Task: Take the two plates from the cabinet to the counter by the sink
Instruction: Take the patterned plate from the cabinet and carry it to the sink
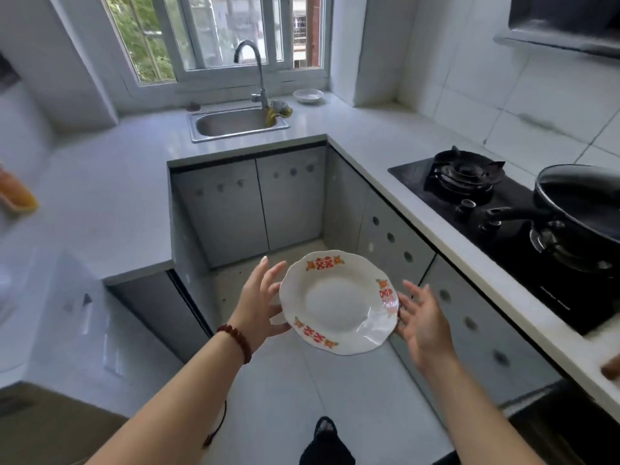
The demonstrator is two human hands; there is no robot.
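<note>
Keeping the plate [337, 302] level matters most — it hangs over the floor [335, 391], well short of the counter [335, 122] by the sink [235, 124]. Left hand [256, 298] and right hand [419, 325] brace its rim with straight, spread fingers [261, 268], so curling them would help; whether another lies underneath I cannot tell.

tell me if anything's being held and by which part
A white plate, by opposite sides of its rim, between the left hand and right hand, fingers mostly straight.

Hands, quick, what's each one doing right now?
Left hand: open, straight fingers against the left rim of the plate.
Right hand: open, spread fingers touching its right rim.
</note>
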